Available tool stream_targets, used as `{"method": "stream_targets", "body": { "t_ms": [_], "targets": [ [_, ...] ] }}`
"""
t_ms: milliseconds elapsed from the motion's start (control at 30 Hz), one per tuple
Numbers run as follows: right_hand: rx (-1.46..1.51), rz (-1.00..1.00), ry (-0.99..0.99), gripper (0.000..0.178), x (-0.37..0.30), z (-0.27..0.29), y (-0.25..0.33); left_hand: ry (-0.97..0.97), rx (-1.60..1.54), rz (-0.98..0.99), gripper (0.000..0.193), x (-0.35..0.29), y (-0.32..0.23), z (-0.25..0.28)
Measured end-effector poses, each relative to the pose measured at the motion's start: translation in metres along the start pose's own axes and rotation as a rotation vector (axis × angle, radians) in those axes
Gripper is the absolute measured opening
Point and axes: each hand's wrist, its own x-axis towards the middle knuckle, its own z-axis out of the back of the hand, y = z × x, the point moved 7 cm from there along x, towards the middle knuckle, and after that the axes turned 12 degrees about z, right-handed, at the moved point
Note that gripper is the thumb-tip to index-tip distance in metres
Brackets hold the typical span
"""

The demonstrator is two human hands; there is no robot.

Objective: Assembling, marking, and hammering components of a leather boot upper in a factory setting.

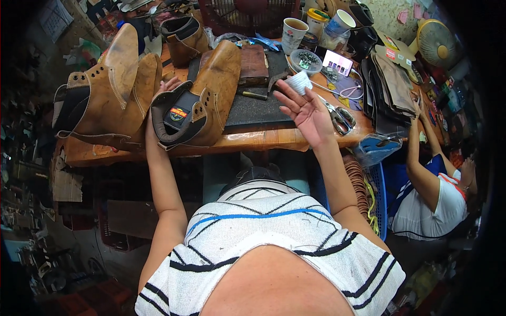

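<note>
My left hand (169, 84) is partly hidden behind a brown leather boot (219, 79) at the table's front. Its fingertips show stretched out beside the boot's dark padded collar; any grip lower down is hidden. A second brown boot (95, 108) lies to the left, its pull loop toward me. My right hand (308, 113) is raised over the table's front edge, palm up and fingers apart, holding nothing visible. A white ribbed wrap (299, 82) shows at its fingers; I cannot tell whether it is worn or behind them. Below that hand lie scissors (342, 121).
A black work mat (258, 112) carries a dark brown block (254, 66) and a hammer (278, 79). Beyond are a tub of small metal pieces (307, 60), paper cups (293, 34) and a lit phone (337, 63). Stacked leather pieces (387, 84) stand right, near another person's arms (421, 158).
</note>
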Motion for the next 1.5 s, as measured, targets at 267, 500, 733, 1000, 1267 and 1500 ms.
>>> {"method": "stream_targets", "body": {
  "t_ms": [267, 500, 733, 1000, 1267, 1500],
  "targets": [
    [0.014, -0.02, -0.018, 0.044, -0.011, -0.004, -0.029, 0.134, -0.098, -0.113, 0.081, -0.071, -0.009, -0.027],
    [-0.066, -0.069, -0.08, 0.043, -0.021, -0.004, -0.038, -0.198, 0.384, -0.347, 0.088, -0.12, -0.01, -0.029],
    [0.109, -0.089, 0.055, 0.048, -0.029, -0.032, -0.039, -0.544, 1.063, -0.639, 0.087, -0.183, -0.042, -0.091],
    [0.219, -0.108, 0.117, 0.05, -0.04, -0.062, -0.047, 0.077, 0.574, -0.47, 0.059, -0.135, 0.011, -0.177],
    [0.204, -0.093, 0.059, 0.052, -0.048, -0.056, -0.054, 0.272, 0.179, -0.345, 0.03, -0.073, 0.049, -0.2],
    [0.06, -0.091, -0.01, 0.044, -0.048, -0.027, -0.055, 0.214, 0.153, -0.375, 0.035, -0.059, 0.05, -0.196]
  ]
}}
